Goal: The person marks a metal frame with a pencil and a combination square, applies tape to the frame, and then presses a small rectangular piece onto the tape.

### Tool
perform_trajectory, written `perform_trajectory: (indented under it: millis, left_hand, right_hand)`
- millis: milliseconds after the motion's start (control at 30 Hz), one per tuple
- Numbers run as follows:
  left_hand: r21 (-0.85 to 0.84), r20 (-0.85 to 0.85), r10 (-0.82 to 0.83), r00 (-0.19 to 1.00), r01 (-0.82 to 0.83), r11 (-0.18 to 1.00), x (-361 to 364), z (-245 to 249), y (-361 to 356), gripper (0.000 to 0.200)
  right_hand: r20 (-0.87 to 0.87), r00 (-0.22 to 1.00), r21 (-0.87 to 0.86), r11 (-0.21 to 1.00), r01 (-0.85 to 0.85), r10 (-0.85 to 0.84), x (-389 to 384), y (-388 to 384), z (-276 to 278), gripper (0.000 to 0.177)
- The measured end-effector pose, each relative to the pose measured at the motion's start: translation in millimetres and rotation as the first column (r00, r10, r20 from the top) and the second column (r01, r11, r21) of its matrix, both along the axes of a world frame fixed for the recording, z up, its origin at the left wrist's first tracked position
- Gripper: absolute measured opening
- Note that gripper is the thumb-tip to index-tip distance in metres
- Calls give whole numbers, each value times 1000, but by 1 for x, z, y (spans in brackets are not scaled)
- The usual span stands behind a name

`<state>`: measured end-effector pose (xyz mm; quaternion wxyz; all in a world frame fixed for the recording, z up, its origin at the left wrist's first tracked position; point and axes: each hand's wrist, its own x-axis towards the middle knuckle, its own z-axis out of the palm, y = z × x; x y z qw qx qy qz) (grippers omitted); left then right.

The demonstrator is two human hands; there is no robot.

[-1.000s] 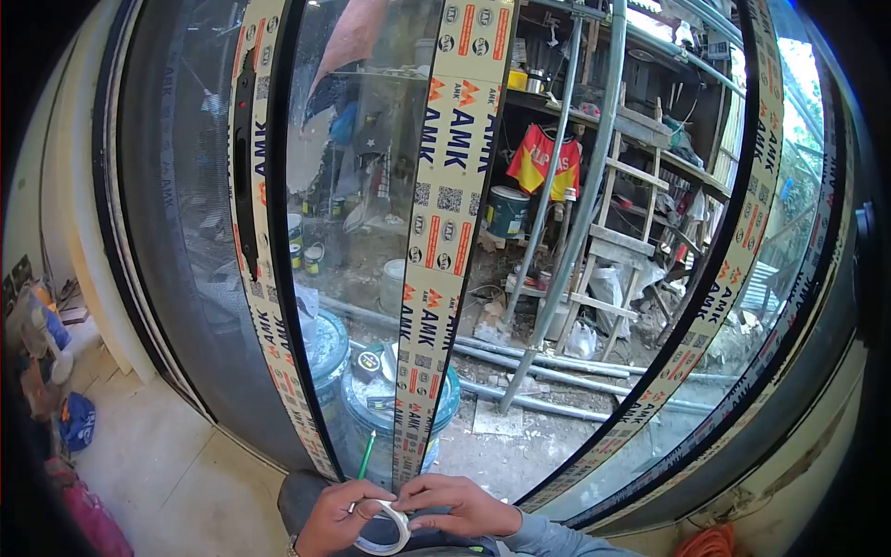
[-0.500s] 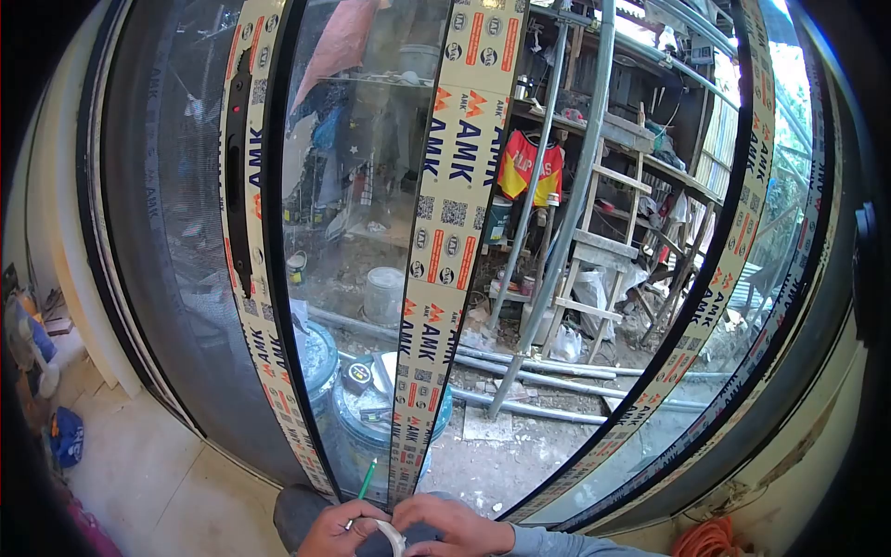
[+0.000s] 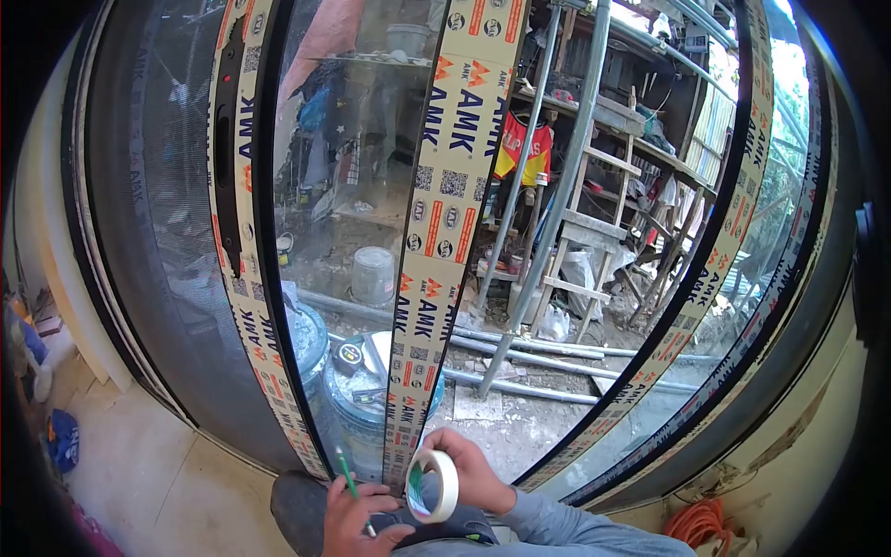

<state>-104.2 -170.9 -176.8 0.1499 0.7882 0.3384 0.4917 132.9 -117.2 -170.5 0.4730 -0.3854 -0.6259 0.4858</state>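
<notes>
At the bottom centre, my right hand (image 3: 471, 472) grips a roll of cream masking tape (image 3: 447, 486) by its edge, its round opening turned toward me. Just left of the roll is my left hand (image 3: 357, 520), with a green pencil (image 3: 347, 473) held between its fingers, the tip pointing up. Both hands are low in front of a door frame (image 3: 434, 278) covered in printed AMK protective film. The far side of the tape roll is hidden.
Behind the glass, a tape measure (image 3: 349, 354) lies on a blue-lidded drum (image 3: 357, 395). Metal pipes (image 3: 529, 371) and a wooden ladder (image 3: 583, 269) are outside. An orange coil (image 3: 698, 525) lies bottom right, a blue bag (image 3: 63, 440) at left.
The tape roll has risen and turned to show its opening, with my right hand lifted alongside it. My left hand and the pencil have moved down and left, apart from the roll. The view has shifted slightly.
</notes>
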Motion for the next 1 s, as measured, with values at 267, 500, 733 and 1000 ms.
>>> perform_trajectory:
  millis: [267,500,733,1000]
  left_hand:
    - [147,247,176,953,-217,965,35,21,-6,67]
    - [30,775,-182,605,252,967,38,80,13,31]
    - [74,496,-139,857,118,990,22,77,21,24]
    - [-256,575,195,795,-52,965,71,120,95,24]
  right_hand:
    - [-111,989,-5,995,-103,102,8,11,45,15]
    - [225,966,226,958,-178,126,17,12,119,14]
    - [431,850,700,707,-101,-304,30,26,269,9]
    - [323,438,917,164,-363,-839,5,61,428,17]
